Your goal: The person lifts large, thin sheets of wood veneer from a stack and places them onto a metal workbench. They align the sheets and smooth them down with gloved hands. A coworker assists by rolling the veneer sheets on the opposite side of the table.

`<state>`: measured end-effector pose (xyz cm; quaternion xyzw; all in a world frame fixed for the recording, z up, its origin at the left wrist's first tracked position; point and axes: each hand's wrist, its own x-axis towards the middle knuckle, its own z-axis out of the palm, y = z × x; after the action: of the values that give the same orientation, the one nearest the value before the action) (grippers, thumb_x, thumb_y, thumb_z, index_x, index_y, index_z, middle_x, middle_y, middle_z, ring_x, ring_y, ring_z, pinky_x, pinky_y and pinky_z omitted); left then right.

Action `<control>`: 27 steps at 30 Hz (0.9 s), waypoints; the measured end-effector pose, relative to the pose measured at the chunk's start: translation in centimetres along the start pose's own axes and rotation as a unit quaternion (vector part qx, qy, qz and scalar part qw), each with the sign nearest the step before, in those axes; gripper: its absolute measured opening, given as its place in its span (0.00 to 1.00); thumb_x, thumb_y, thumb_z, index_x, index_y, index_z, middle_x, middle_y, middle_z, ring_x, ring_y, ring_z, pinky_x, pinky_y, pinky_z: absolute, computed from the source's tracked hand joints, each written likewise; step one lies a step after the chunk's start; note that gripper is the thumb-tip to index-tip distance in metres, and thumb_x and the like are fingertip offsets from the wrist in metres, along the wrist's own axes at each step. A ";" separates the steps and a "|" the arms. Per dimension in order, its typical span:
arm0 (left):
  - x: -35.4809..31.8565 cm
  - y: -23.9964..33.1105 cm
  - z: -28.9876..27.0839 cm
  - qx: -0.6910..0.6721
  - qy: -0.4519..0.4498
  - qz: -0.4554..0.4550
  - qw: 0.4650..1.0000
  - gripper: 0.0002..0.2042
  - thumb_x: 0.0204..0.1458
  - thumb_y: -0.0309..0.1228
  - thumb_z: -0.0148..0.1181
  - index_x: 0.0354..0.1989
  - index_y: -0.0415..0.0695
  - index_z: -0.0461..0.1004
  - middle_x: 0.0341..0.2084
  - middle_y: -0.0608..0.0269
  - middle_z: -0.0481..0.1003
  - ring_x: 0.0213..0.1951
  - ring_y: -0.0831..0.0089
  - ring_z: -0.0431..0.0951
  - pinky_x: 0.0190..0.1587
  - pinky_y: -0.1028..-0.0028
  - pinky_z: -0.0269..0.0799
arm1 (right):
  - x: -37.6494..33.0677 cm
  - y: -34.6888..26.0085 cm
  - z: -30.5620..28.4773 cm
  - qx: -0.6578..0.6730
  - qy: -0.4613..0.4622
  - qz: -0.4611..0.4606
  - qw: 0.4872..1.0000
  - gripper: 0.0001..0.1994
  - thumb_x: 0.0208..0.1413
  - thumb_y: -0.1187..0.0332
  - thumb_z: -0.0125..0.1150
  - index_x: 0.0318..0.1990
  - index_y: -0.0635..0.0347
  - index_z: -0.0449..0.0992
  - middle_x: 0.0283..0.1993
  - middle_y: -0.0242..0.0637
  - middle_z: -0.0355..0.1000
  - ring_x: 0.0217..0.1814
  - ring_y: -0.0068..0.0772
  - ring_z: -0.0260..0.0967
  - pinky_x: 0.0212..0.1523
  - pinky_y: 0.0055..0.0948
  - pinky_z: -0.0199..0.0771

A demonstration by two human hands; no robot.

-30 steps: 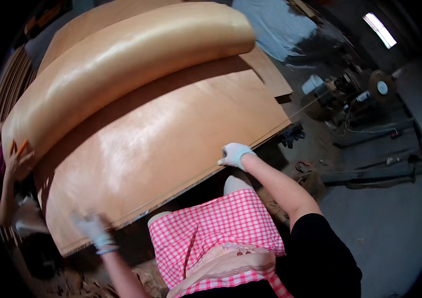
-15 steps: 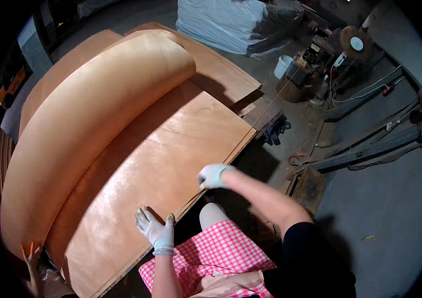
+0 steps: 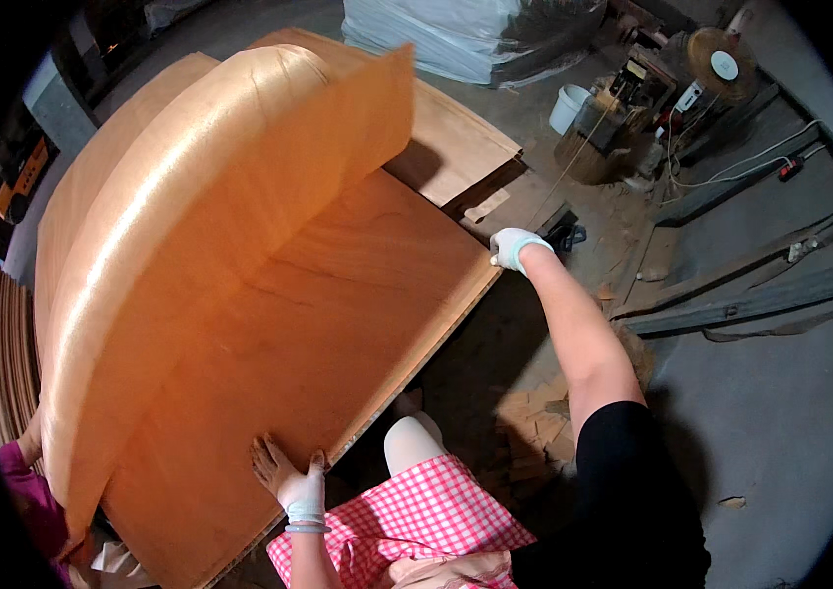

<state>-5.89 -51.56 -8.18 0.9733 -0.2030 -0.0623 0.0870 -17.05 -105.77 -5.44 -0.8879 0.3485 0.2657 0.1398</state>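
Observation:
A broad reddish-brown wood veneer sheet [image 3: 348, 285] lies on top of a stack in front of me. My left hand [image 3: 295, 486], in a white glove with darkened fingertips, rests flat on its near edge with the fingers spread. At the sheet's right corner, my right hand [image 3: 515, 248] is closed, fingers curled at the edge; it also wears a white glove. A large curled veneer sheet [image 3: 107, 255] arches over the stack's far side, its free end raised. At the lower left a co-worker in a purple sleeve [image 3: 24, 481] is beside the curled sheet.
More flat sheets [image 3: 456, 128] lie beyond the stack. A plastic-wrapped pile [image 3: 426, 39] stands at the back, near a white bucket [image 3: 569, 108] and a machine with a round disc [image 3: 721, 67]. A metal frame [image 3: 750, 304] and cables are on the right.
My right hand has moved away along the near edge to the right corner. The curled sheet's free end has swung up, and the whole top sheet now looks darker. My left hand stays on the sheet.

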 end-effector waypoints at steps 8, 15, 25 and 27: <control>-0.9 0.8 -0.1 -0.065 0.037 0.028 0.997 0.39 0.45 0.53 0.62 0.60 0.36 0.62 0.60 0.39 0.61 0.62 0.45 0.57 0.65 0.54 0.48 | -0.1 4.9 5.0 0.281 0.225 0.217 0.907 0.20 0.55 0.59 0.59 0.51 0.61 0.74 0.53 0.48 0.73 0.54 0.49 0.70 0.54 0.39 0.68; -6.4 2.9 -2.0 -0.274 0.070 0.240 0.929 0.12 0.48 0.32 0.62 0.40 0.42 0.76 0.36 0.51 0.77 0.41 0.52 0.76 0.44 0.60 0.72 | -8.8 -5.2 9.0 0.430 0.365 -0.045 0.825 0.15 0.57 0.64 0.59 0.43 0.69 0.73 0.43 0.50 0.75 0.44 0.40 0.72 0.46 0.34 0.70; -10.6 -1.6 -9.0 -0.494 0.130 0.110 0.853 0.14 0.41 0.28 0.64 0.38 0.41 0.74 0.35 0.52 0.74 0.37 0.58 0.76 0.41 0.66 0.74 | -30.9 -33.3 11.8 0.423 -0.032 -0.454 0.784 0.07 0.54 0.71 0.60 0.37 0.64 0.72 0.53 0.51 0.69 0.54 0.38 0.69 0.52 0.31 0.69; -11.7 -3.1 -9.1 -0.591 0.116 0.046 0.797 0.13 0.41 0.28 0.63 0.37 0.40 0.75 0.34 0.53 0.74 0.36 0.60 0.76 0.40 0.69 0.73 | -30.9 -35.3 14.3 0.424 0.002 -0.506 0.751 0.09 0.56 0.68 0.60 0.37 0.64 0.72 0.55 0.50 0.68 0.53 0.31 0.66 0.53 0.29 0.68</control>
<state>-13.96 -42.73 1.08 0.7224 -0.1598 -0.0526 0.6706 -16.99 -57.34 2.64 -0.7844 -0.0744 -0.0212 0.6154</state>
